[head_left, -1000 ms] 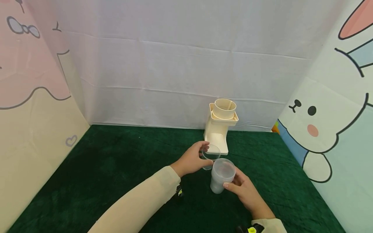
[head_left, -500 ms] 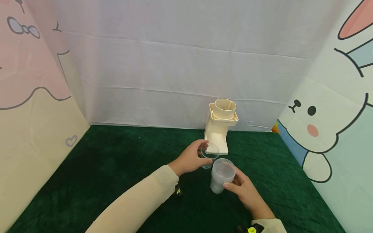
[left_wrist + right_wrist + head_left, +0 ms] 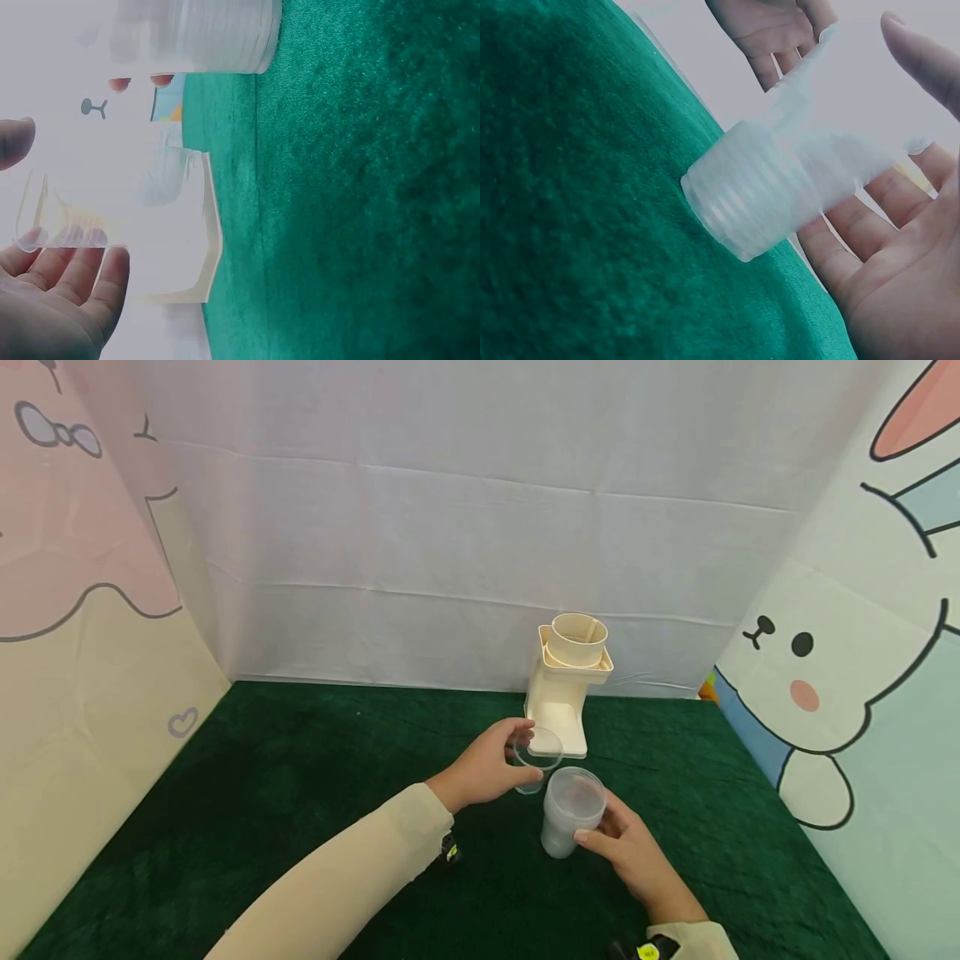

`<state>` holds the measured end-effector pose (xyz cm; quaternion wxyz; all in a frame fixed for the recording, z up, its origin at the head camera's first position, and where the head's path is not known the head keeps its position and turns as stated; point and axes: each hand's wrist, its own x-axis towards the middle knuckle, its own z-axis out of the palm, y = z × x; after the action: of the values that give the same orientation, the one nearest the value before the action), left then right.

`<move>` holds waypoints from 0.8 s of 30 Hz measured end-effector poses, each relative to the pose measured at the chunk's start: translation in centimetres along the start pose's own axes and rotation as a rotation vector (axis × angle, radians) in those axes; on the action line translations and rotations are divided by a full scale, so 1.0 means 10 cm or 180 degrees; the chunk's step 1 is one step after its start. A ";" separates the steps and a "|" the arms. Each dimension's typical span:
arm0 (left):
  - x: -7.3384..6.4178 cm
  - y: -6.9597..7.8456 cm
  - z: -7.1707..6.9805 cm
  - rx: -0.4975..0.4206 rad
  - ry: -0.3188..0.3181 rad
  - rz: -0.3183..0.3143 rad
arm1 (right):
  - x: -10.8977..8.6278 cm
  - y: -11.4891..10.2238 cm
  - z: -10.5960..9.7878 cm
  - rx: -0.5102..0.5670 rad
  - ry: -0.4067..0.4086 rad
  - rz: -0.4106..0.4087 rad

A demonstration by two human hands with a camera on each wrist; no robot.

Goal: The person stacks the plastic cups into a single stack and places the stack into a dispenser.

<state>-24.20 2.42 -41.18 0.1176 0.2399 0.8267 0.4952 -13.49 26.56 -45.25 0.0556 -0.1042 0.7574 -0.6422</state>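
Observation:
My left hand [image 3: 486, 766] holds a clear plastic cup [image 3: 537, 765] by its side, thumb on the near side and fingers on the far side. To its right, my right hand [image 3: 636, 853] grips an upright stack of frosted plastic cups [image 3: 573, 817]. The nested rims and ridged lower part of the stack [image 3: 742, 191] show in the right wrist view, its bottom right at the green cloth. A small gap separates the single cup from the stack in the head view. Behind both hands stands a cream plastic cup dispenser [image 3: 564, 693] with a round tube on top.
Green plush cloth [image 3: 300, 793] covers the table. A white curtain [image 3: 420, 543] hangs along the back edge, just behind the dispenser. Printed cartoon panels flank the table, one of them with a white rabbit [image 3: 847, 693] on the right.
My left hand has drifted slightly left and back with the clear cup, widening its distance from the stack. The right hand and the stack stay in place.

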 end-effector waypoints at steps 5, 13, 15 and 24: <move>-0.03 0.02 -0.05 0.0053 -0.0022 0.0015 | 0.00 -0.01 0.00 0.0019 -0.0005 0.0045; -0.07 0.05 -0.10 0.0062 -0.0049 0.0040 | 0.01 -0.02 0.00 0.0029 -0.0009 0.0097; -0.09 0.06 -0.12 0.0079 -0.0046 0.0049 | 0.01 -0.01 0.00 0.0021 -0.0013 0.0068; -0.16 0.14 -0.20 0.0102 -0.0079 0.0094 | 0.00 0.00 0.00 0.0038 -0.0009 0.0006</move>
<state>-23.33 0.66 -39.07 0.1166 0.2601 0.8293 0.4805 -13.54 26.58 -45.24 0.0578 -0.1040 0.7536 -0.6465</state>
